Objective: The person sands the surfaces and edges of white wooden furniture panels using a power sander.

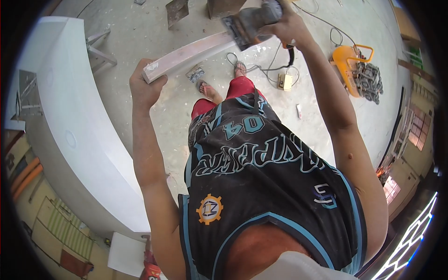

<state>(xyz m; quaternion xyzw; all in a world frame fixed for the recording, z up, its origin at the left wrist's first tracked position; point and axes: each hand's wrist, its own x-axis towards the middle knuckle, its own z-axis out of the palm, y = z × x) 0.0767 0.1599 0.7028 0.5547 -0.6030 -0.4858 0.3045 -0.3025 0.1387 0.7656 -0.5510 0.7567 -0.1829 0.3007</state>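
Note:
My left hand [148,86] is wrapped round the near end of a long, slightly curved pale strip [189,53] with a pinkish-white face. The strip reaches up and to the right. My right hand [287,25] grips a grey power sander [252,23], whose flat pad lies at the strip's far end and hides it. Whether the pad touches the strip cannot be made out. A dark cord hangs below the sander.
A large white curved panel [77,107] stands on the left by a metal stand [100,49]. On the floor lie cables, a small yellowish box [285,81], a tube [299,111] and a scraper-like piece [195,73]. An orange machine [346,65] stands at the right.

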